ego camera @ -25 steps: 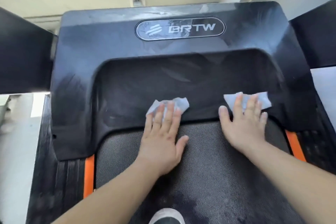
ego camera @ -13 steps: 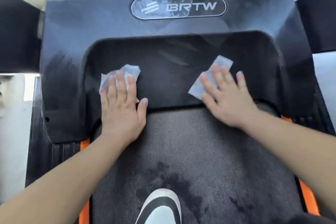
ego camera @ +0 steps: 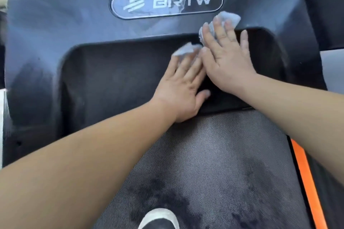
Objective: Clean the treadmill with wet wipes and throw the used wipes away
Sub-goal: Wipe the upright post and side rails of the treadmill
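Black plastic treadmill cover looks streaked. The left hand and right hand, fingers straight, press the left wipe and right wipe flat, right of centre. Even, overlapping strokes toward the dull left side would suit.

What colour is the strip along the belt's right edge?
The strip is plain orange, clearest in the head view.

Left wipe, right wipe mostly under hands; shoe half off-frame.
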Demonstrator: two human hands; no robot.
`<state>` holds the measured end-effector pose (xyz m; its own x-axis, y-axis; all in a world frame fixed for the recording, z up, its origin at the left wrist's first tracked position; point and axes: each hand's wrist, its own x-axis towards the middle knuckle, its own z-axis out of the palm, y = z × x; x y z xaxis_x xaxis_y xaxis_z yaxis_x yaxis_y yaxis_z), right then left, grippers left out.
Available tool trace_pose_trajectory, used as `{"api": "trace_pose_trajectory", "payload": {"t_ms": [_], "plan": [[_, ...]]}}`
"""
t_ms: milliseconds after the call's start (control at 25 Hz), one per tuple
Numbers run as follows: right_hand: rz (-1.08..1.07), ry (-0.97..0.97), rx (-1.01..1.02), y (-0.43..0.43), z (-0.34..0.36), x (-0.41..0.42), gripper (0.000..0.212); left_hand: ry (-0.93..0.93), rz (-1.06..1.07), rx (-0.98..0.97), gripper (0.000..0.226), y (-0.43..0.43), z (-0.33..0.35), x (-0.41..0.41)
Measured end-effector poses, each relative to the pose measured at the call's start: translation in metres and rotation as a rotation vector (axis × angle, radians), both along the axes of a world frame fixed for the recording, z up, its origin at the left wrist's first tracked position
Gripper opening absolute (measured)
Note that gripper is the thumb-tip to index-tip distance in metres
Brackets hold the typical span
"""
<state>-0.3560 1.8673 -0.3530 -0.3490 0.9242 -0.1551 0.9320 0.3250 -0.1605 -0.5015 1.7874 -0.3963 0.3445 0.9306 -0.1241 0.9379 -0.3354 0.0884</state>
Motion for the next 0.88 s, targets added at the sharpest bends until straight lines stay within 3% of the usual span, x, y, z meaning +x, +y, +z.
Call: {"api": "trace_pose_trajectory", "payload": {"t_ms": [120,200,440,560,640,760,880], "plan": [[0.149,-0.115,0.026,-0.007,0.003,0.005,0.066,0.027,-0.209,0.022,0.073,-0.038,-0.004,-0.023],[0.253,-0.125,-0.015,-0.034,-0.007,-0.003,0.066,0.055,-0.211,0.04,0.07,-0.048,-0.005,-0.051],[0.307,-0.152,-0.101,-0.09,-0.025,0.013,0.061,0.095,0.389,0.042,0.072,-0.069,0.002,-0.142],[0.271,-0.225,-0.088,-0.089,-0.018,0.023,0.061,0.077,0.582,0.019,0.08,-0.085,0.001,-0.135],[0.118,-0.222,-0.116,-0.072,-0.013,0.021,0.06,0.059,0.532,-0.037,0.084,-0.085,0.001,-0.108],[-0.127,-0.168,-0.212,-0.049,-0.006,0.001,0.062,0.047,0.222,-0.043,0.078,-0.055,0.009,-0.087],[-0.134,-0.106,-0.178,-0.057,-0.014,-0.019,0.068,0.088,0.18,0.022,0.071,-0.008,0.022,-0.08]]}}
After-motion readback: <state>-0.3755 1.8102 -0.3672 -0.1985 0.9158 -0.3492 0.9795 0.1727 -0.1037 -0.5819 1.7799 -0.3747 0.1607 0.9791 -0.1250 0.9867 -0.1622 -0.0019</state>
